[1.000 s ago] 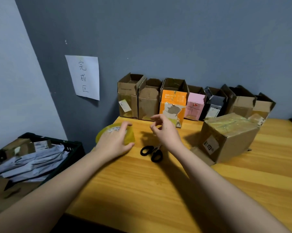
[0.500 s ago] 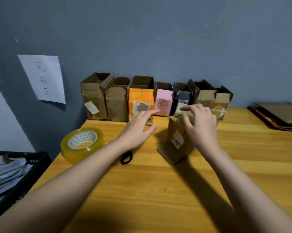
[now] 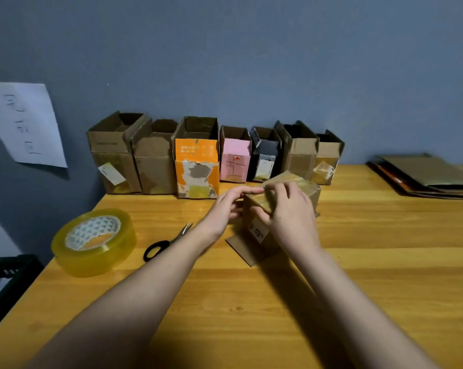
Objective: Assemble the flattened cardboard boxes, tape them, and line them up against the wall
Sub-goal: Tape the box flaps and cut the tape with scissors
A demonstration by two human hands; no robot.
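Observation:
A small brown cardboard box [image 3: 309, 193] with shiny tape across its top stands mid-table, one loose bottom flap splayed out toward me. My right hand [image 3: 289, 217] lies over its front corner, fingers curled over the top and thumb on the front face. My left hand [image 3: 225, 209] reaches in from the left with its fingers stretched along the box's top left edge. Behind it, several assembled boxes [image 3: 197, 158] stand in a row against the blue wall, tops open.
A big roll of clear yellowish tape [image 3: 93, 242] lies at the left on the wooden table [image 3: 251, 302], with black-handled scissors [image 3: 166, 243] beside it. Flattened cardboard [image 3: 425, 177] is stacked at the far right. A black crate [image 3: 9, 278] sits beyond the left edge, below a paper sign [image 3: 25, 123].
My left hand let go of the tape roll and moved right to the box. My right hand came down onto the box's top. The view has swung to the right.

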